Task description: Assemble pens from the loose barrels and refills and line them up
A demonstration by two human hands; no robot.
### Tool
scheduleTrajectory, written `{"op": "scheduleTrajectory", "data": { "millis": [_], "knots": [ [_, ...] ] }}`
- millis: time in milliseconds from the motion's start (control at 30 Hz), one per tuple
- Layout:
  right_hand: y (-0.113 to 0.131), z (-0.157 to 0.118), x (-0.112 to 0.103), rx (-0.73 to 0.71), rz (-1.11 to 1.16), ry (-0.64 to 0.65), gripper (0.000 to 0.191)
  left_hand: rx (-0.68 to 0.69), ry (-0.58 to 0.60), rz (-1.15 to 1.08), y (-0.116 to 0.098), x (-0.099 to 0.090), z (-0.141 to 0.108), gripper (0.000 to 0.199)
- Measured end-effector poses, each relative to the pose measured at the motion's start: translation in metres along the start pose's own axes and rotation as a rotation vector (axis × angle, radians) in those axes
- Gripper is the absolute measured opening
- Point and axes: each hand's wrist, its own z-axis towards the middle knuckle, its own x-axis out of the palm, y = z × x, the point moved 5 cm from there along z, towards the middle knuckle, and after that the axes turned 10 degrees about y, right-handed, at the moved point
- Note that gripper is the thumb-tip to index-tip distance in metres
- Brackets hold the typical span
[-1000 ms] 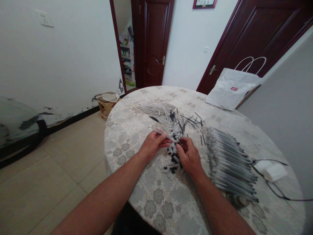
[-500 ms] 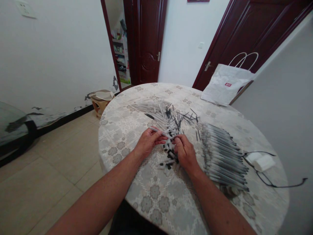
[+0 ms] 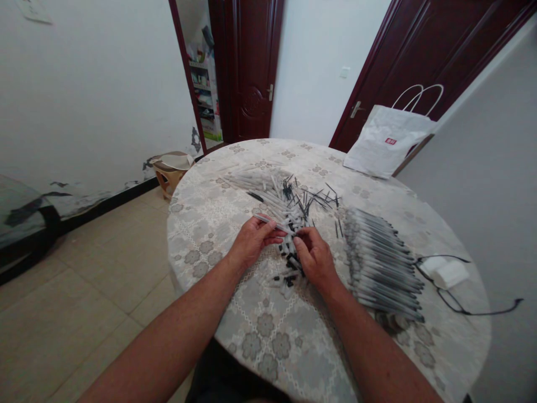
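Note:
Between the thumb and fingers of my left hand [image 3: 251, 240] is a slim whitish pen barrel [image 3: 260, 218], pointing up and left. My right hand [image 3: 314, 254] is closed in a pinch at the barrel's right end; whatever small part it grips is mostly covered by the fingers. Under and between the hands lies a heap of small black and clear pen parts [image 3: 289, 277]. Just beyond are loose whitish barrels [image 3: 243, 180] and scattered thin black refills [image 3: 316, 198]. A stacked row of pens [image 3: 386, 263] lies right of my right hand.
The round table has a flowered cloth [image 3: 201, 257]. Eyeglasses [image 3: 455, 308] and a white folded tissue [image 3: 453, 275] lie at the right edge. A white paper bag [image 3: 386, 140] stands at the back right. A stool [image 3: 170, 173] is on the floor at left.
The camera view has shifted slightly. Both hands stay at the barrel, with the right fingers turned a little; the piles look the same.

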Motion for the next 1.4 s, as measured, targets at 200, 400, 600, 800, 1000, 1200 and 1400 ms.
{"op": "scheduleTrajectory", "data": {
  "millis": [200, 400, 600, 800, 1000, 1200, 1400],
  "knots": [
    [0.001, 0.000, 0.003, 0.016, 0.008, 0.047, 0.035, -0.002, 0.029, 0.002, 0.000, 0.001, -0.001, 0.037],
    [-0.003, 0.001, 0.007, 0.080, 0.168, 0.108, 0.047, -0.008, 0.021, 0.031, -0.001, 0.000, -0.001, 0.036],
    [0.002, 0.001, 0.006, 0.037, 0.079, 0.122, 0.039, 0.001, -0.017, 0.090, -0.009, 0.003, -0.004, 0.037],
    [0.000, -0.001, -0.004, 0.052, 0.089, -0.026, 0.043, 0.174, -0.255, 0.019, -0.038, -0.025, -0.011, 0.042],
    [-0.011, 0.000, -0.015, 0.052, 0.069, -0.188, 0.035, 0.042, -0.353, 0.528, -0.063, -0.035, -0.031, 0.027],
    [-0.014, 0.001, -0.021, 0.025, 0.069, -0.242, 0.031, -0.152, 0.056, 1.303, -0.044, 0.003, -0.060, 0.022],
    [-0.014, 0.002, -0.023, -0.005, 0.041, -0.256, 0.030, -0.261, 0.105, 1.569, -0.021, 0.011, -0.069, 0.019]
  ]
}}
